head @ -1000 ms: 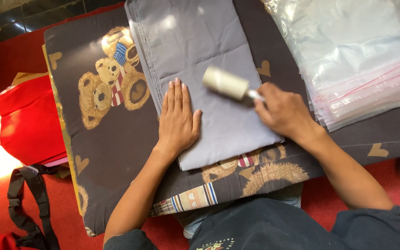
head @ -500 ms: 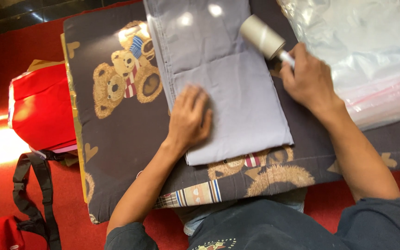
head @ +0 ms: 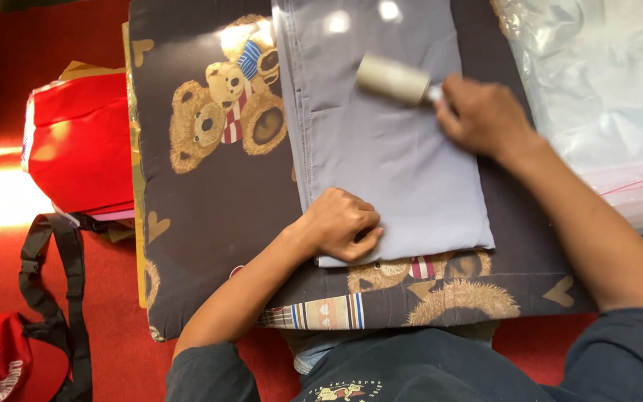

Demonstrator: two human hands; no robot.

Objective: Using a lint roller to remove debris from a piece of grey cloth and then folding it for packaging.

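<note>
— Two hands at work; what's your left hand [head: 342,223] doing?
— Your fingers are curled, knuckles pressing the near-left corner of the folded grey cloth [head: 388,141], just above its bottom edge.
— And your right hand [head: 485,115]?
— Closed around the handle of the lint roller [head: 394,79], which lies on the cloth's upper part.
— Room to move?
— Dark bear-print cushion [head: 210,208] shows bare at the left; clear plastic bags [head: 604,97] crowd the right edge.

Both hands, left [head: 340,223] and right [head: 481,115], are bare, no rings or watch. Dark blue short sleeves [head: 210,372] end above the elbows; a small bear print marks the shirt [head: 347,391].
</note>
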